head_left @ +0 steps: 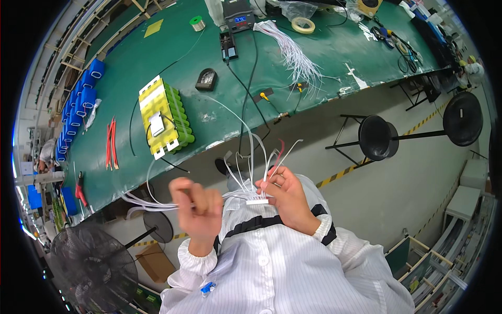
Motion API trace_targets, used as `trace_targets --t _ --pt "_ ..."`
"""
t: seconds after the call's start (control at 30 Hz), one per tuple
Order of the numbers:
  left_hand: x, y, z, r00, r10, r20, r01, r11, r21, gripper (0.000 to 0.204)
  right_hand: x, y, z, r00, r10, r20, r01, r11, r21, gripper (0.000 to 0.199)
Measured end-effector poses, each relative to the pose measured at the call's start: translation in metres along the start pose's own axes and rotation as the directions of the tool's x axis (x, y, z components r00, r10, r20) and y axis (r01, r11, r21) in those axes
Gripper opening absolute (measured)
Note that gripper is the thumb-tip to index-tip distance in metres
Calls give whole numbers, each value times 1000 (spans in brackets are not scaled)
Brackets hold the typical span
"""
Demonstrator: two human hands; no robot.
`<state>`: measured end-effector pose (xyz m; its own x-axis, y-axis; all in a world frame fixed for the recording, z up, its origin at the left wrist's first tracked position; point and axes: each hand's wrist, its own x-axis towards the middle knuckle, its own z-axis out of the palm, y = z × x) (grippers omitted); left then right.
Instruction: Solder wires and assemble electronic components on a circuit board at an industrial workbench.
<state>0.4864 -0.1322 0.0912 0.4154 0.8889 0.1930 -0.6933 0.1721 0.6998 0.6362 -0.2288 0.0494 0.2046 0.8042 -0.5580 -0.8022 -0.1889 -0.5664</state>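
1. The right hand [289, 196] is closed in a pinch on a small white connector [257, 201], held in front of the person's chest, off the worktop [136, 63].
2. Thin white wires [246, 162] and one red wire [281, 147] rise from the connector and fan out above the hands.
3. The left hand [197, 209] is curled shut around a bundle of white wires [141, 201] that trails away to the person's left; the hand is blurred, so the exact grip is hard to read.
4. The two hands sit near each other, with the connector between them.
5. On the green worktop beyond lies a battery pack [164, 118] of green cells with a yellow and white cover.
6. To its left lie red cables [111, 144]; blue boxes [83, 97] line the far left edge.
7. A loose sheaf of white wires [295, 55] hangs over the worktop's near edge, close to a roll of tape [303, 24] and a soldering station [239, 15].
8. Two black stools [379, 137] stand on the floor to the right.
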Motion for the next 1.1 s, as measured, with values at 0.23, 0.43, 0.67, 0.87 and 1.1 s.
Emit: trace_targets --t 0.23,0.43,0.67,0.87,1.1 --pt "-17 -20 1 927 -362 -97 363 806 468 27 -2 -4 6 995 -26 100 30 998 -46 32" --pt "-9 -16 16 921 -344 -185 384 712 587 12 -5 -8 7 991 -6 136 6 1000 -5 29" --pt "-7 -16 11 908 -357 -218 410 656 634 14 -3 -6 7 989 18 149 -11 999 -51 28" --pt "-8 -23 8 876 -368 -311 478 586 654 17 -2 -3 8 983 -8 184 30 993 -115 27" --pt "-4 -24 12 847 -380 -372 529 536 658 14 0 2 3 973 -70 221 107 981 -161 26"
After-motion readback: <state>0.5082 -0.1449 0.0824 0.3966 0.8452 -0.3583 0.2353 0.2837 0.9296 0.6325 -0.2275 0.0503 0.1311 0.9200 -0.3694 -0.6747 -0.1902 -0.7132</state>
